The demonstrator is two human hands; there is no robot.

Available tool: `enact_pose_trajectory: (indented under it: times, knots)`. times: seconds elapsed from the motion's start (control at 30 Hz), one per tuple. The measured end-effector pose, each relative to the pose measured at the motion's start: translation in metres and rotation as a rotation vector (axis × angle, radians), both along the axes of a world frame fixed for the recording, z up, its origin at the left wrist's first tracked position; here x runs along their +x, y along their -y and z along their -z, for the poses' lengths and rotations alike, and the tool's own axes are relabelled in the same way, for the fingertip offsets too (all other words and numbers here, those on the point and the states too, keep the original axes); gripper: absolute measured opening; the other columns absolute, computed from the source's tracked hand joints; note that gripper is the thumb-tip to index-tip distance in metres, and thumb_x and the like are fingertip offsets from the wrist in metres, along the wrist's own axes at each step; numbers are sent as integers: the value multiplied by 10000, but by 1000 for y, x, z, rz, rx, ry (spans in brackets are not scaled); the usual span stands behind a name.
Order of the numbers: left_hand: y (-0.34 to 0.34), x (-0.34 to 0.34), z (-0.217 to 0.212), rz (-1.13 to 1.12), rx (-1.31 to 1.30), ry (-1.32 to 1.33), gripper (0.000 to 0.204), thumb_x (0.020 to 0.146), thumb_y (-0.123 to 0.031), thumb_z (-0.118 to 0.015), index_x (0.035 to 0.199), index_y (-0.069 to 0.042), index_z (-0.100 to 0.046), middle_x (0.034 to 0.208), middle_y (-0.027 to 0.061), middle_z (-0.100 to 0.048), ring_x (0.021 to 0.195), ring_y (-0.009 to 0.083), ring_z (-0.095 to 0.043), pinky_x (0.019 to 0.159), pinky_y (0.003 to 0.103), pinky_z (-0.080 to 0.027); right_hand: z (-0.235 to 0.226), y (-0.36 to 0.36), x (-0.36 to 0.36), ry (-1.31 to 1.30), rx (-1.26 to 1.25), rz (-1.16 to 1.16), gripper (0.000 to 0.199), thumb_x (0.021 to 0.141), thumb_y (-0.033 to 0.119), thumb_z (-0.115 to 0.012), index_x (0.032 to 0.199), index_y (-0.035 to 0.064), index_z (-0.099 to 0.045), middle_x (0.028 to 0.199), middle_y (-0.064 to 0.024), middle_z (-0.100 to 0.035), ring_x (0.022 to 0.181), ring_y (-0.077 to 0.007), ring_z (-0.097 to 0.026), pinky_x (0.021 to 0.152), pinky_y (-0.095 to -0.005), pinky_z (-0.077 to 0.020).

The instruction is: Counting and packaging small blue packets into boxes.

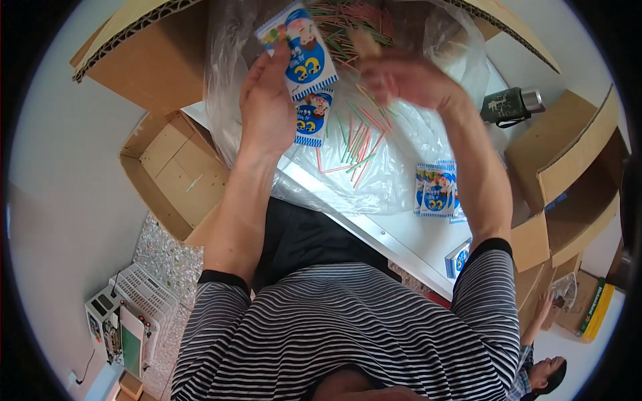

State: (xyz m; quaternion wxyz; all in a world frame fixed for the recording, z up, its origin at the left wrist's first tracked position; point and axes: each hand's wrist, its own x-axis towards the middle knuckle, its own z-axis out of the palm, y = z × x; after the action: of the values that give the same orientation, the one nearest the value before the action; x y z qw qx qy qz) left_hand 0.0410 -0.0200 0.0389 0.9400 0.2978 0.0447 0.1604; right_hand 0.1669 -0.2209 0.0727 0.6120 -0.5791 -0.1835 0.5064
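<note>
My left hand [267,100] is closed, its thumb and fingers pinching a small flat blue-and-white packet [309,63] with a cartoon print. Just below that packet, a similar packet [311,120] lies on a clear plastic sheet or bag [401,137]. My right hand [408,81] is smeared by motion above the plastic. By its fingers is a pale beige shape [364,43], too blurred to make out. A dense heap of thin pink and green sticks [354,20] fills the far part of the plastic. Looser sticks [358,144] are scattered nearer to me.
More packets [436,190] lie right on the white table [361,224], with another group [458,259] near its edge. An open carton [174,174] stands left, cartons [575,160] right. A dark green flask [505,105] rests at the right. Another person [542,374] is lower right.
</note>
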Motion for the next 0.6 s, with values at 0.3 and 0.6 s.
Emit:
enact_pose_trajectory:
  times: [0.3,0.6]
  knots:
    - [43,20,19,631,556,-183,325,985,-298,-655,1145,-16,-674,1027,31,-712,865,68,-660,753,223,-517,62,13,-85,-583,241,55,416,1033,424,-484,1116,30,-590,929,-96,-623,669,-124,-500,495,-238,-372]
    - [35,14,15,82,430,-191,279,985,-283,-660,1033,-9,-684,975,56,-715,796,94,-657,682,262,-519,67,17,-79,-331,311,304,248,1019,238,-491,1073,8,-565,950,-106,-624,751,-184,-587,626,-321,-488]
